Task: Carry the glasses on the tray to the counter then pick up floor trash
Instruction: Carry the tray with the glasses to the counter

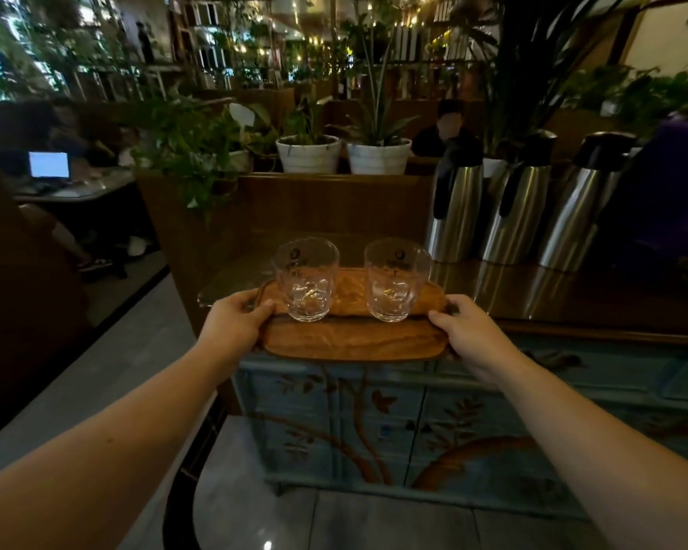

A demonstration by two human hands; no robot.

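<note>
A wooden tray [350, 341] is held level at the front edge of the counter [572, 299], its near half overhanging the blue painted cabinet front. Two empty clear glasses stand upright on it, the left glass [306, 279] and the right glass [394, 281], side by side and apart. My left hand [235, 323] grips the tray's left end, thumb on top. My right hand [465, 331] grips the right end the same way. No floor trash shows in the view.
Three steel thermos jugs [513, 208] stand on the counter's right rear, with a purple object [668, 192] beside them. Potted plants [378, 152] sit on the wooden partition behind. A seated person is beyond. Grey tiled floor [334, 522] lies below, a laptop desk [72, 188] at left.
</note>
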